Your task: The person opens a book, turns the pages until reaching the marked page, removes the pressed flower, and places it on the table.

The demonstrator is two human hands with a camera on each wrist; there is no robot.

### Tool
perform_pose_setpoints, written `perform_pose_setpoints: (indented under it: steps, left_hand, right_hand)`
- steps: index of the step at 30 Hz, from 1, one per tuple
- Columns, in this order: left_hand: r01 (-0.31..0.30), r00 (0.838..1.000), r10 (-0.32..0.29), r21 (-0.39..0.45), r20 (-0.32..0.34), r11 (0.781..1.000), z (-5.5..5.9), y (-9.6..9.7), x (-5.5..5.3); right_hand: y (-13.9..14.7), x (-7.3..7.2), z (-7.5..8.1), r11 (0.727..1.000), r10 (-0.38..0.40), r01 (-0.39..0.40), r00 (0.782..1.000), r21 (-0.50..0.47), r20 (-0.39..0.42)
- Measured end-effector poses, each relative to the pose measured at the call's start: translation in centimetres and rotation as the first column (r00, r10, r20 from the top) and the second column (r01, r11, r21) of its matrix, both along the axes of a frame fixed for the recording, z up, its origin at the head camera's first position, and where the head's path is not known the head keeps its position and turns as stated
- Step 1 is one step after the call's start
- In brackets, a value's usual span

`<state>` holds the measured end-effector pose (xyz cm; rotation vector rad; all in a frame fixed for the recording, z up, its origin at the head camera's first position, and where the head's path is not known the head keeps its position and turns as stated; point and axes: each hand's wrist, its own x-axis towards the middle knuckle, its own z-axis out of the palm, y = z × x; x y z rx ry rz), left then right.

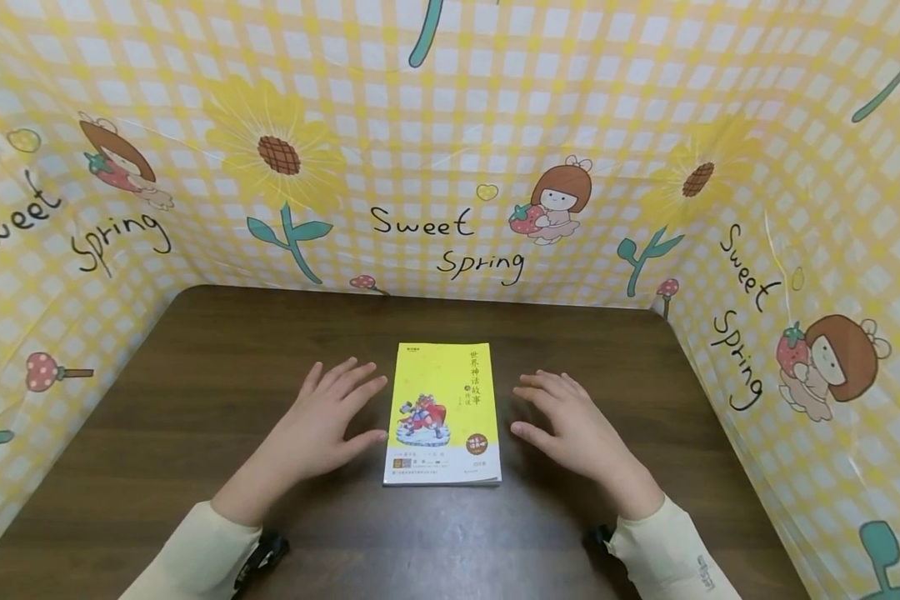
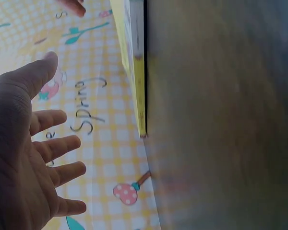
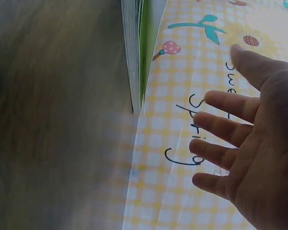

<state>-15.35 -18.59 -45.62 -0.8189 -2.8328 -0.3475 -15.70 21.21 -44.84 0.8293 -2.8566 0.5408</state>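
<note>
In the head view, a yellow book (image 1: 438, 379) lies flat, cover up, on a dark wooden counter (image 1: 390, 533), between a person's two empty hands. The left hand (image 1: 330, 421) is just beside the book's left edge, the right hand (image 1: 566, 423) near its right edge. Behind hangs yellow checked cloth (image 1: 435, 150) lettered "Sweet Spring". The left wrist view shows that hand's fingers spread, grasping nothing. The right wrist view shows extended fingers, equally free, apart from the book.

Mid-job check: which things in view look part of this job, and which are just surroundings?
Likely the job:
- yellow book, lying flat
- left hand and right hand, either side of it

Just surroundings:
- brown table
- checked "Sweet Spring" sheeting
</note>
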Motion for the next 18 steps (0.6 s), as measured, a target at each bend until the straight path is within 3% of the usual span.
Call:
perform_pose_setpoints:
  steps: [9, 18]
  left_hand:
    - [0.067, 0.998, -0.067, -0.044, -0.014, 0.997, 0.6, 2.9, 1.0]
    - [0.108, 0.994, -0.109, -0.05, -0.005, 0.993, 0.1, 5.2, 1.7]
  right_hand:
    - [-0.7, 0.4, -0.4, 0.998, 0.031, -0.034, 0.997, 0.049, 0.072]
    - [-0.9, 0.7, -0.7, 0.997, 0.039, -0.048, 0.988, 0.057, 0.147]
